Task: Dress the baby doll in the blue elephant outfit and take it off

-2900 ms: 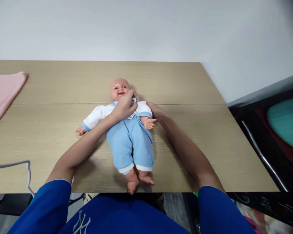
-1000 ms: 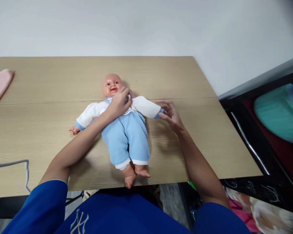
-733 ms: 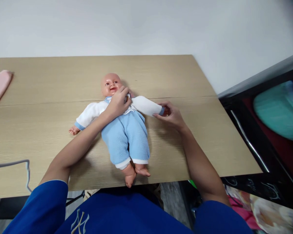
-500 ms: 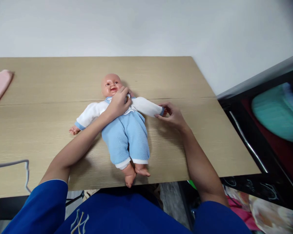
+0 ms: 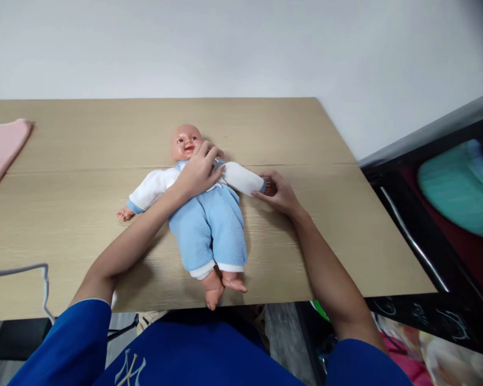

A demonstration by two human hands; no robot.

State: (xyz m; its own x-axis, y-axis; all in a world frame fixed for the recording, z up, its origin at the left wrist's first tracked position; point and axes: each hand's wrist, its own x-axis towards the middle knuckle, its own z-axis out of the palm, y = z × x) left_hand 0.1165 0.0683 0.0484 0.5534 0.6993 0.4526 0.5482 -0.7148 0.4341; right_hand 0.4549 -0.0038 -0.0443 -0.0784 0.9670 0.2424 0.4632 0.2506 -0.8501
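A bald baby doll (image 5: 209, 230) in a white and light blue outfit lies on its back on the wooden table (image 5: 84, 134), head toward the wall and bare feet at the front edge. My left hand (image 5: 201, 169) grips the outfit at the doll's upper chest, below its chin, and hides the collar there. The white sleeve (image 5: 243, 178) on the right side ends in a blue cuff, which my right hand (image 5: 277, 193) pinches beside the doll's small hand. The doll's other arm stretches out to the left, its hand on the table.
Folded pink cloth (image 5: 2, 150) lies at the table's far left. A grey cable (image 5: 44, 279) bends over the front left edge. Right of the table, a dark unit (image 5: 402, 214) holds a teal object (image 5: 459, 187). A white wall stands behind.
My right hand has moved slightly left with the cuff, and the sleeve looks shorter and more bunched. The fingers of my left hand have shifted a little toward the doll's shoulder.
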